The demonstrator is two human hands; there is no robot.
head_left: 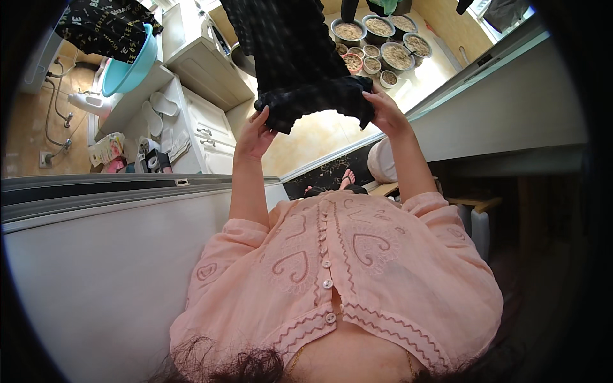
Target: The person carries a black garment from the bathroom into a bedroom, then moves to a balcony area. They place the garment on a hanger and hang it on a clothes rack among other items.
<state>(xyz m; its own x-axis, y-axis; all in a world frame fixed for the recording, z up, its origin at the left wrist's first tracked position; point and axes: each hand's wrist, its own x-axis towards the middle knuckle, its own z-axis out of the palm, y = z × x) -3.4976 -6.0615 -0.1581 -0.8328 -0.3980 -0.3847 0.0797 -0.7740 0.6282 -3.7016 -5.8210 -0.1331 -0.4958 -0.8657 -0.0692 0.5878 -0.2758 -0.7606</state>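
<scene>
The fingers of the left hand (254, 135) are curled shut on the lower left corner of a dark checked garment (300, 64), the thumb in front and the fingertips pressed into the bunched hem. The fingers of the right hand (385, 112) are likewise closed on the lower right corner of the same cloth, pinching the rolled edge from beside and below. Between the two grips the hem forms a thick, gathered fold, and the rest of the garment stretches away from the fingers toward the top of the view, hanging spread above a pale yellow floor (319, 137). Both bare forearms run back from the garment to the short sleeves of a pink buttoned blouse (338, 274) with stitched heart shapes.

Just beyond the garment's right edge, a cluster of round pots (383, 45) filled with soil sits on the floor. To the left of the garment stand white cabinets (207, 70), and further left of those a turquoise basin (131, 67) rests on a white top, partly covered by a black printed cloth (105, 25). A pair of white slippers (158, 110) lies on the white surface below the basin. A grey railing (96, 191) crosses below the left hand.
</scene>
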